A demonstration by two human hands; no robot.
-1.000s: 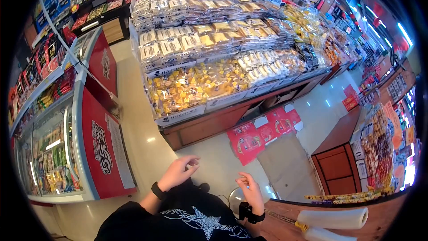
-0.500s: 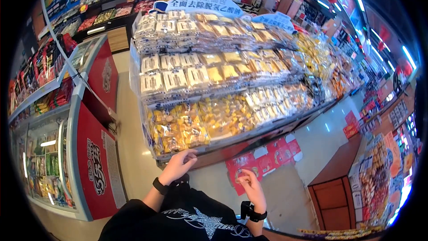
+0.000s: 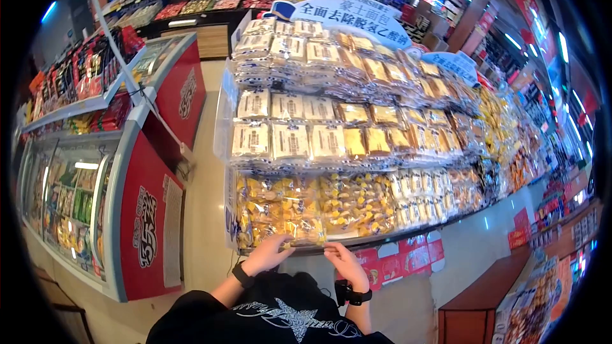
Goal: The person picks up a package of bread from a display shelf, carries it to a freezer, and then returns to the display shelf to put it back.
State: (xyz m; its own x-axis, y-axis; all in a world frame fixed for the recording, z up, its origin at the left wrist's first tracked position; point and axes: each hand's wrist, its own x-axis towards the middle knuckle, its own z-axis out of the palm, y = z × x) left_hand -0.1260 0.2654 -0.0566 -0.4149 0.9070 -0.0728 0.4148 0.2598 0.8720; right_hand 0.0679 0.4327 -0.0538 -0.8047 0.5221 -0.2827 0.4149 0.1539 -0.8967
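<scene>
My left hand [image 3: 268, 255] reaches to the front edge of the display, its fingers stretched out and nothing in them. Its fingertips overlap the lowest row of yellow-wrapped packaged bread [image 3: 280, 205] in this view. A little to the right, my right hand [image 3: 346, 264] is raised with loosely bent fingers, also holding nothing. A dark band sits on each wrist. Higher on the tiers lie flat packs of white-labelled bread [image 3: 290, 142] and clear packs with yellow slices [image 3: 364, 142].
At left stands a red-sided freezer [image 3: 141, 216] with glass doors. A pale sign [image 3: 354, 20] with Chinese text tops the bread display. A brown wooden counter [image 3: 484, 293] stands at lower right, and red printed sheets [image 3: 405, 260] are at the display's base.
My view has turned left and the display is closer. Both hands now stand nearer its front edge, and the right hand has come closer to the left.
</scene>
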